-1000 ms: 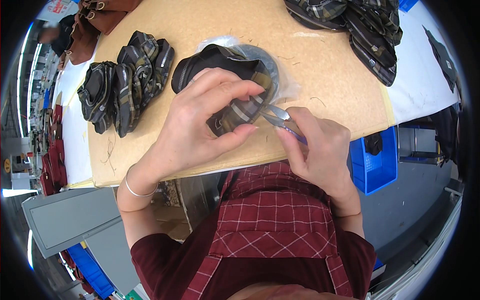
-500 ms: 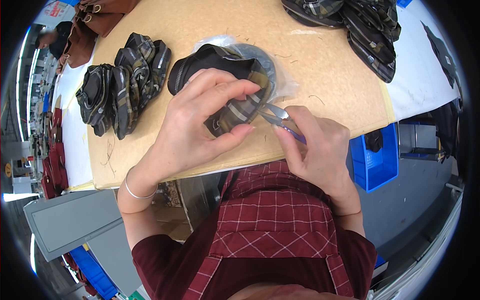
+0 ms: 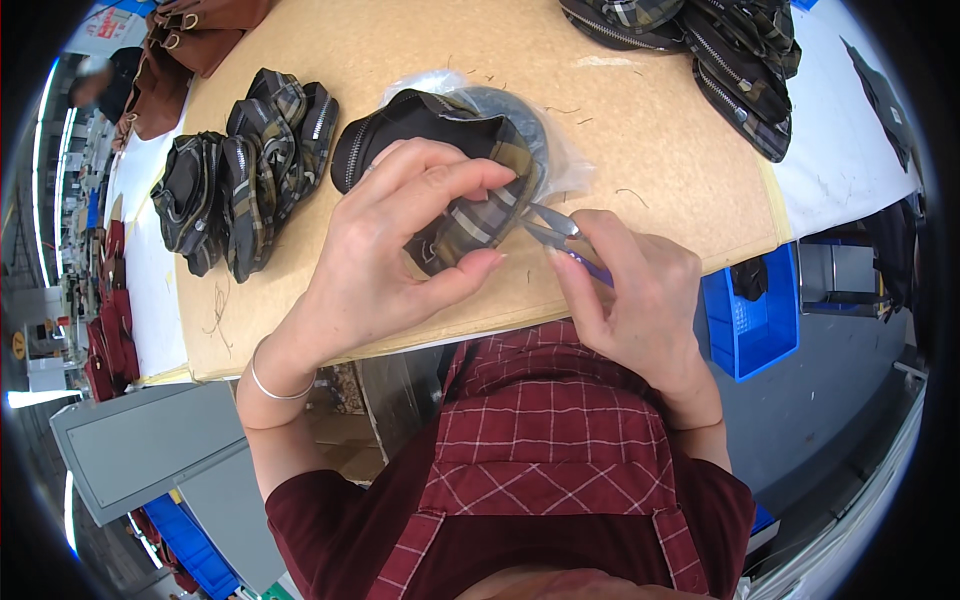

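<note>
My left hand (image 3: 385, 235) grips a black and olive plaid zippered pouch (image 3: 480, 217), thumb at its near edge and fingers over its top. In my right hand (image 3: 640, 285) is a pair of thread snips (image 3: 556, 226) with purple handles. Their blades are parted, with the tips close to the pouch's right edge; whether they touch it I cannot tell. Beneath the pouch lies a dark round thing with clear plastic wrap (image 3: 572, 172) around it.
Plaid pouches (image 3: 245, 165) lie in a bunch at left, and more pouches (image 3: 740, 85) at far right. Brown bags (image 3: 185, 50) stand at the far left. Loose threads dot the tan table (image 3: 660, 150). A blue crate (image 3: 752, 325) is below the right edge.
The pouch and my left hand have shifted very slightly left. The snips stay near the pouch's edge, blades still parted.
</note>
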{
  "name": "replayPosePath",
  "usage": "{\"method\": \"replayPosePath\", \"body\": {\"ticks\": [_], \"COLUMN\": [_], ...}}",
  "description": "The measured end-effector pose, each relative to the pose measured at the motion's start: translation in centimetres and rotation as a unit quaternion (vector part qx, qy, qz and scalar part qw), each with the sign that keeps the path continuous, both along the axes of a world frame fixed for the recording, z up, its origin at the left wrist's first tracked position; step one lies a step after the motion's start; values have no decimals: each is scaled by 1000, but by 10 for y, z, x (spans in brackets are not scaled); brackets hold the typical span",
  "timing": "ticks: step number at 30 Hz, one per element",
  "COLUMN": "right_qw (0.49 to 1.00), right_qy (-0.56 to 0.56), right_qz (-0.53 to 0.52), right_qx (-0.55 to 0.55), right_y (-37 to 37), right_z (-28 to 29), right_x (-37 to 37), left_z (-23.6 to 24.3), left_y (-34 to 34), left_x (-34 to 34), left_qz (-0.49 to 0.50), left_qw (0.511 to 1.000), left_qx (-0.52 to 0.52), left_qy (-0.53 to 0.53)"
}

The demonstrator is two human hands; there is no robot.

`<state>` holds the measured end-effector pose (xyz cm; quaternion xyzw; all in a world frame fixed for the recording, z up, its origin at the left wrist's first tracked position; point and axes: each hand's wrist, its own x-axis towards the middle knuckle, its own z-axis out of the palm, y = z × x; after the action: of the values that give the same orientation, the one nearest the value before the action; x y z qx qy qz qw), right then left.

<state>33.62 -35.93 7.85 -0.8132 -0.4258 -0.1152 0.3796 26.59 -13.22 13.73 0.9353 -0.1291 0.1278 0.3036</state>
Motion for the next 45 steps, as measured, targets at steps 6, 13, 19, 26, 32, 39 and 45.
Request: {"method": "replayPosePath", "body": {"ticks": [6,13,19,26,32,39,45], "right_qw": [1000,1000,1000,1000,999,1000,997], "right_qy": [-10,-8,-4,4,-3,14,70], "right_qz": [-5,-5,-6,8,-33,-21,-18], "right_qx": [10,15,17,6,7,-5,13], "right_y": [2,2,3,2,7,5,-6], "right_z": [-2,-3,-4,-5,-3,0,1], "right_x": [-1,0,-1,-1,-5,-3,3], "left_z": [0,-1,-1,-1,2,5,9], "left_y": [-1,-1,0,-1,-3,-4,-3], "left_x": [0,0,0,-1,-1,0,4], "left_qz": [3,5,5,8,19,16,9], "left_qw": [1000,1000,1000,1000,999,999,999], "left_qx": [-9,-17,-9,-9,-19,-23,-40], "left_qy": [0,2,-1,0,17,15,18]}}
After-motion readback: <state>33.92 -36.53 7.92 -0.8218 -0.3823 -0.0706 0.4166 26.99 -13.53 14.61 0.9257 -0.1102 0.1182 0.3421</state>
